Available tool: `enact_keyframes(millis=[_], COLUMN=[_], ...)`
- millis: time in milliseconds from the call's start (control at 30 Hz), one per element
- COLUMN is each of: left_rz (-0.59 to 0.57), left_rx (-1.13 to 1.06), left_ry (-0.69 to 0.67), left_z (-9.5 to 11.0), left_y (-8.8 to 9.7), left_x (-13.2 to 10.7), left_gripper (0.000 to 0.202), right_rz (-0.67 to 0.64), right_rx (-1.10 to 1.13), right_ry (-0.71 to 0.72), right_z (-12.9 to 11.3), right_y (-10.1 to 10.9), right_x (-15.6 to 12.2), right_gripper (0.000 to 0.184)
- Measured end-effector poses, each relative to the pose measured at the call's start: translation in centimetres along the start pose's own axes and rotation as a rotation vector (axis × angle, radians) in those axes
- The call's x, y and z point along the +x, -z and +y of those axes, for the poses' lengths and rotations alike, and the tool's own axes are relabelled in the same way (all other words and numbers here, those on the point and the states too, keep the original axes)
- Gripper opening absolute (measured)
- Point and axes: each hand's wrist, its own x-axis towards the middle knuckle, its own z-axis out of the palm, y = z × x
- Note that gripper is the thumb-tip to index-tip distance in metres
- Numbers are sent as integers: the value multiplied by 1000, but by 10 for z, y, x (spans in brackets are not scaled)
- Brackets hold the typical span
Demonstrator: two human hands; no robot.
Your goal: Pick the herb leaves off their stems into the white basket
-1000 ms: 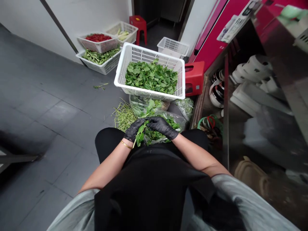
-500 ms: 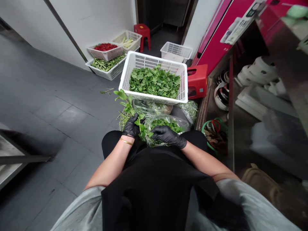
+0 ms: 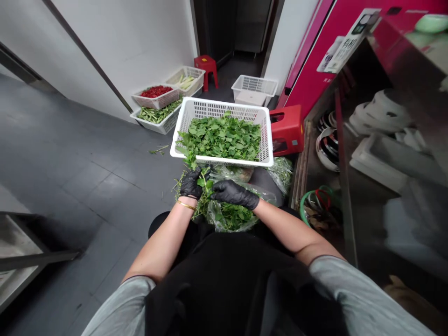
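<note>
Both my hands wear black gloves. My left hand is closed round a leafy green sprig held upright just before the white basket. My right hand pinches leaves at the lower part of that sprig, fingers together beside the left hand. Under my hands a clear plastic bag of greens rests against my lap. The basket is heaped with picked green leaves.
Bare stems lie piled on the grey floor at my left. Further off stand baskets of red chillies and green beans, an empty white basket, two red stools. A steel shelf with bowls runs along the right.
My left hand lifted the sprig out of the bag and up toward the basket's edge; my right hand followed from the bag to the sprig. The camera tilted upward.
</note>
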Motion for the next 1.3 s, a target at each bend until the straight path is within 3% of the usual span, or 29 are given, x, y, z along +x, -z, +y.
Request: enact_keyframes(millis=[67,167,233,300,367,467,533,633,767,900,1033,1133,1300], left_rz=[20,47,20,-35,-58,-25,4,19,19,26,20,17,72], left_rx=[-25,-75,-83,-71,-58,-58,-69,-50,69,151,301,335,321], left_ry=[22,41,40,46,60,44,-5,-121,-206,-176,-240,-285,-330], left_z=[13,31,37,39,37,26,16,4,4,14,14,9,11], left_y=[-2,-7,-12,-17,-21,-27,-31,-37,-34,-27,-30,-36,-33], left_x=[8,15,18,21,27,38,46,51,52,50,41,34,39], left_gripper=[11,12,10,5,3,5,10,12,13,18,16,14,17], right_rz=[73,377,512,564,534,362,289,397,537,556,509,395,364], right_rx=[44,-6,-279,-561,-577,-103,225,437,262,138,108,97,153], right_ry=[39,130,104,3,-2,73,14,-40,113,191,194,226,58], right_z=[1,-2,-5,-5,-1,10,17,24,26,23,18,15,18], right_y=[29,93,133,152,143,93,56,24,28,52,62,46,0], right_x=[15,57,87,107,114,113,112,111,83,47,41,54,65], right_gripper=[38,48,57,68,68,53,50,49,45,43,38,35,40])
